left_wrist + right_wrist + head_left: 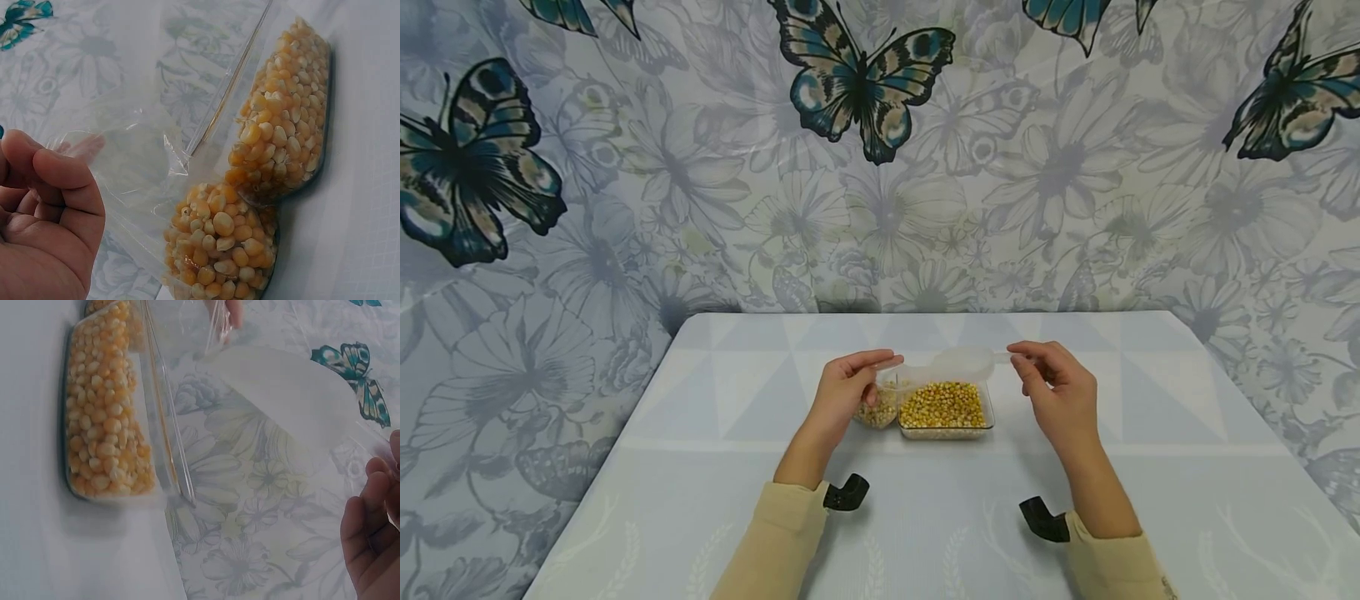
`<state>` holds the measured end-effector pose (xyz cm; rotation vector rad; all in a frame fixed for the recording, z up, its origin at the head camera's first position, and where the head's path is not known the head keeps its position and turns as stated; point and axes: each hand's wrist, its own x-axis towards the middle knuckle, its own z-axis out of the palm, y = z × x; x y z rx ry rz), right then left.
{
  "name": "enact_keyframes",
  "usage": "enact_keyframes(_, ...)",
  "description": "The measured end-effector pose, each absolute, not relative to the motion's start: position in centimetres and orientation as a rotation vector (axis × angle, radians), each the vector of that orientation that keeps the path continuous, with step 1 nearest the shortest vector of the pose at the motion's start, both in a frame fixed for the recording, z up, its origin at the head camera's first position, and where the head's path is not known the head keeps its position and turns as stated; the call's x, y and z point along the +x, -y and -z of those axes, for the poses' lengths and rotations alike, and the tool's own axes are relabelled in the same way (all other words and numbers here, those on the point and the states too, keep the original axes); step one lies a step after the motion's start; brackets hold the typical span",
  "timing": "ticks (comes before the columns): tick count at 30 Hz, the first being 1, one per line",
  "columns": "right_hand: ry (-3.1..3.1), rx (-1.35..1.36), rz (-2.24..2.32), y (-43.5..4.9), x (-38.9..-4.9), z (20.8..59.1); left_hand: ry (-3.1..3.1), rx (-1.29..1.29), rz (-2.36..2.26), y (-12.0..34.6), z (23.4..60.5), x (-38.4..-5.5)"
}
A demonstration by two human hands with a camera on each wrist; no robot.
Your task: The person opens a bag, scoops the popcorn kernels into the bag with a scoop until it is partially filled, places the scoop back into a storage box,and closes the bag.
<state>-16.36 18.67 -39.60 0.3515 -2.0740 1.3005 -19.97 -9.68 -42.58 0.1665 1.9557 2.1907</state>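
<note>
My right hand pinches the thin handle of a translucent white scoop, whose bowl is over the back of a rectangular glass container. Yellow corn kernels lie in that container. With thumb and fingers my left hand pinches the top of a clear plastic bag. Corn kernels fill the bag's lower part, which rests on the table against the container's left side. Between the scoop's front end and the bag's mouth, I cannot tell whether they touch.
The table has a pale cloth with triangles and leaf patterns. Behind it hangs a floral backdrop with large butterflies. A black camera mount sits at each wrist, one by the left sleeve, one by the right sleeve.
</note>
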Motion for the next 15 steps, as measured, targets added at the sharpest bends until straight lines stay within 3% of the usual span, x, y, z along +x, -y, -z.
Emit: enact_keyframes(15,2.445,0.170,-1.582,-20.9,-18.2,43.6,-1.949,0.161,-2.207,9.5,42.7,-20.1)
